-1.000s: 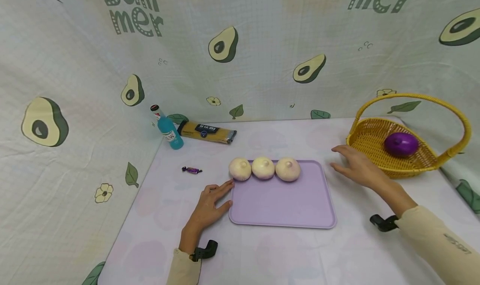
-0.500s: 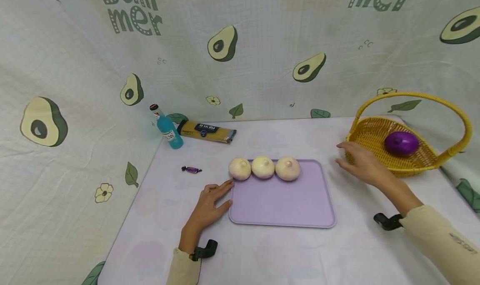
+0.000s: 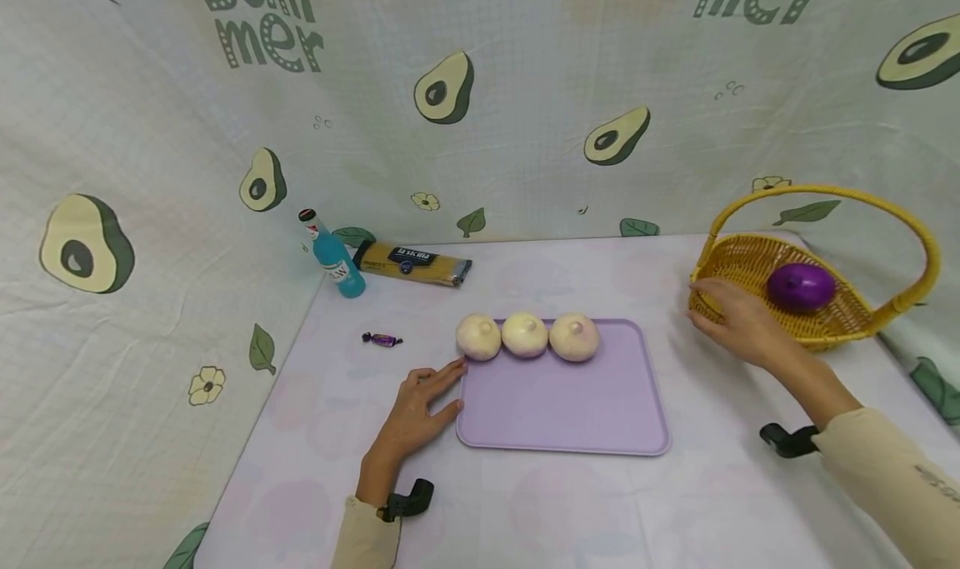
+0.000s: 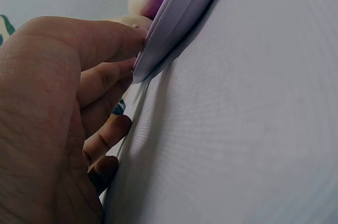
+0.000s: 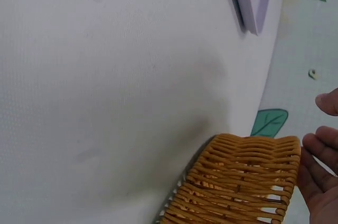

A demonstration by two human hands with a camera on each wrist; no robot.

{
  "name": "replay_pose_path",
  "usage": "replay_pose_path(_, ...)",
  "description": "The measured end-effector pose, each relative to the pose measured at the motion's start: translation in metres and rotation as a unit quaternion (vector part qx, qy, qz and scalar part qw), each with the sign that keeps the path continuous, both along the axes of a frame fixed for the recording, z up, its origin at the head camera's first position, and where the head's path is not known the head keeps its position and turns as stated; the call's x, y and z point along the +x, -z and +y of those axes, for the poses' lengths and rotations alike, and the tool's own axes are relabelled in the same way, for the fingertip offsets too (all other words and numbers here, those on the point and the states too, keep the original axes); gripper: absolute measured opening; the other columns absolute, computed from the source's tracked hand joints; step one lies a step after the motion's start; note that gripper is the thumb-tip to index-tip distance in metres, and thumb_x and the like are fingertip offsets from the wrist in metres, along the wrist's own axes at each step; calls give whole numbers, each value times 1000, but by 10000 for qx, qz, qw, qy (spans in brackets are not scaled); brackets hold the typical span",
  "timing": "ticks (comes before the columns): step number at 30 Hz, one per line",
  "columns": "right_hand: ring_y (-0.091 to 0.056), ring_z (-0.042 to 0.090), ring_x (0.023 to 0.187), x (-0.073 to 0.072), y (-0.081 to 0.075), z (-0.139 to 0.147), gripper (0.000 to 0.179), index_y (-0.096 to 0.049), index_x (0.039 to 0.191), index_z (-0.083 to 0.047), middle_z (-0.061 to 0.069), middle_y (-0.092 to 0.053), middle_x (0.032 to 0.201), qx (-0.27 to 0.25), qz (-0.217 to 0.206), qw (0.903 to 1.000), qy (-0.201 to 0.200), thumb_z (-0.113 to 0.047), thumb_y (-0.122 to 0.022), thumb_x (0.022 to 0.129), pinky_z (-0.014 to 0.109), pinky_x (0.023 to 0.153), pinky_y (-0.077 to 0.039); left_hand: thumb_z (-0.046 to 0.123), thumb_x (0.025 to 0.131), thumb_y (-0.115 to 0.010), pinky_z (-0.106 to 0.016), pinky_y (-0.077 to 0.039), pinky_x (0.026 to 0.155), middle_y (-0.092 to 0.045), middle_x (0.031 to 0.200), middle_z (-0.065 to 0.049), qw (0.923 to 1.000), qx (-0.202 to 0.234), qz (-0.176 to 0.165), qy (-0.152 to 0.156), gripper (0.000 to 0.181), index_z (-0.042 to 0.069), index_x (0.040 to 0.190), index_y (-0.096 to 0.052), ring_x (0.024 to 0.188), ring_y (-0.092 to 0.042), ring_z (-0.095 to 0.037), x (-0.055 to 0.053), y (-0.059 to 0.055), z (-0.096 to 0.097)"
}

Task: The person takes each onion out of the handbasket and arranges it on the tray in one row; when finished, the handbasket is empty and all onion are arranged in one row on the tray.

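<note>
My left hand (image 3: pixel 414 412) rests by the lilac tray (image 3: pixel 562 411), fingertips at its left edge. In the left wrist view, the thumb and fingers stand loosely along the tray's rim (image 4: pixel 182 20). Three pale round vegetables with purple-tinged undersides, the middle one (image 3: pixel 525 336) among them, sit in a row along the tray's back. My right hand (image 3: pixel 742 326) is over the near left rim of the yellow wicker basket (image 3: pixel 825 336), fingers loosely bent and holding nothing. Inside lies a shiny purple roundish object (image 3: pixel 801 287). The right wrist view shows the fingers beside the basket's woven end (image 5: pixel 240 176).
A blue bottle (image 3: pixel 339 261) stands at the back left, beside a yellow pasta packet (image 3: pixel 416 265). A purple wrapped candy (image 3: pixel 382 340) lies left of the tray. The basket's tall handle (image 3: pixel 832 191) arches over it. Printed cloth hangs behind the table.
My right hand has moved right, from beside the basket to over its near left rim. The left hand, tray and vegetables have stayed put.
</note>
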State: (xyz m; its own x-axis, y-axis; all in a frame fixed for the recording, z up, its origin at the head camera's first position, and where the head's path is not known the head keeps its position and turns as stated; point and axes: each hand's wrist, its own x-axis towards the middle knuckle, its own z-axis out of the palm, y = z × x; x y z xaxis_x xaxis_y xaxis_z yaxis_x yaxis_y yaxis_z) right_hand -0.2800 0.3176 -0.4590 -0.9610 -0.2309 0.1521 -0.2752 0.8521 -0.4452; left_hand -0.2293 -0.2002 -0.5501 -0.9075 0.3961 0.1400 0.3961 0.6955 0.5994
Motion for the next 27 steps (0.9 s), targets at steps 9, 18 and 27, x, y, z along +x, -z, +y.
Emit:
replay_pose_path(9,-38,56,127,-7,1,16,52,-48,137,8,36,-45,138,125,-98,9997,170,-22,-66,98,70,99,-32,41,96,-64,-54,-31,101,-41,154,18,9998,57,210,30,55,28,148,-52,120,-42,-20,-2,3,-1)
replay_pose_path(18,-32,59,130,-12,4,30,62,-44,140,9,39,-38,141,122,-334,9988,322,-36,-60,100,71,102,-27,41,96,-64,-53,-31,101,-40,154,18,9998,29,184,36,55,29,148,-51,121,-42,-21,-2,4,-2)
replay_pose_path(27,-32,60,127,-14,6,43,65,-44,138,10,40,-39,138,203,-373,9978,510,-42,-55,102,73,99,-27,41,96,-64,-54,-31,102,-40,154,16,9999,12,161,49,56,28,149,-51,122,-42,-22,-3,5,-1)
